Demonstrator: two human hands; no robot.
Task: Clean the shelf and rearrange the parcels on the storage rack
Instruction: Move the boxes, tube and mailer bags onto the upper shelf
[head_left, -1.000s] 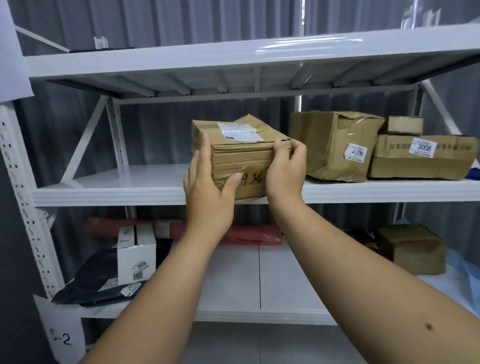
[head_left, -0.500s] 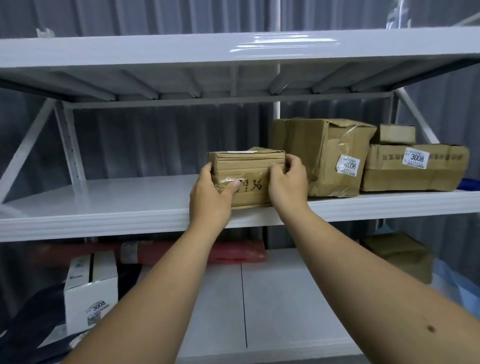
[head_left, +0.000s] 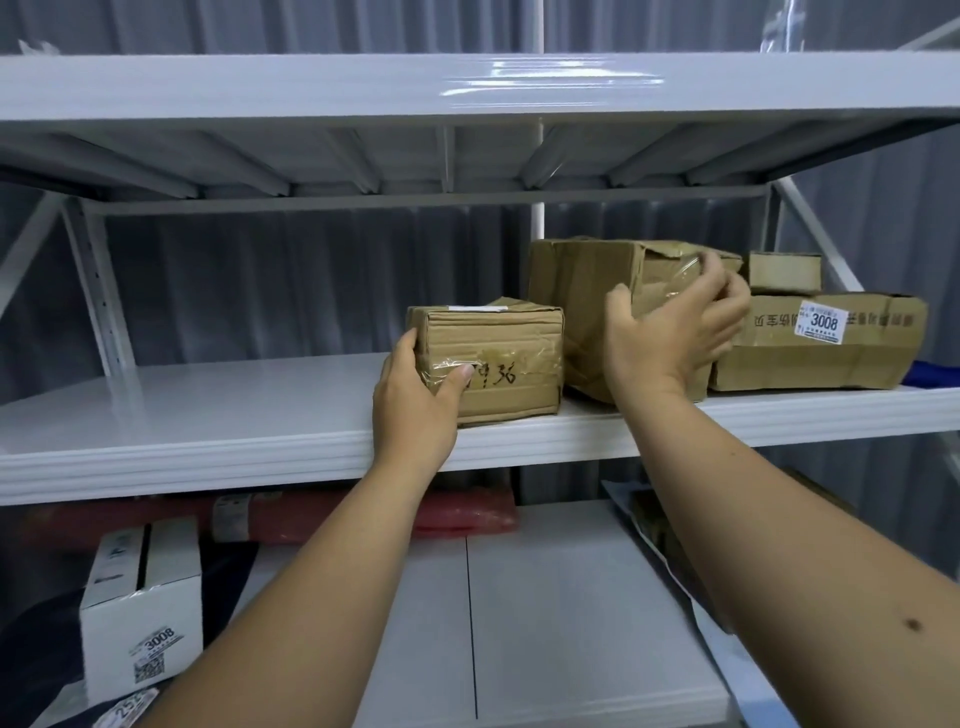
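My left hand (head_left: 415, 410) grips the small box (head_left: 493, 364) at its left front corner: thumb on the taped front face, fingers round the left side. The box sits flat on the middle shelf (head_left: 218, 410), near the front edge, handwritten digits on its front.

My right hand (head_left: 675, 332) is off that box. Fingers spread and loosely curved, holding nothing, in front of the big box (head_left: 576, 291). Fingertips sit close to its taped upper right corner; I cannot tell whether they touch it.

Big box stands just right of the small box, tilted a little, top flap crumpled. The two look to be touching or nearly so.

Further right on the same shelf: a flat box (head_left: 826, 353) with a white label reading 3008, and a tiny box (head_left: 784, 271) on top of it. Something blue (head_left: 935, 375) shows at the far right edge.

Lower shelf (head_left: 561, 623): white box (head_left: 145, 603) at left, also marked 3008, with a dark bag (head_left: 36, 644) beside it. A red roll (head_left: 462, 512) lies along the back. Another parcel at right is mostly hidden behind my forearm.

Top shelf (head_left: 311, 88) spans overhead, its underside ribs visible. Grey curtain (head_left: 260, 280) behind the rack.
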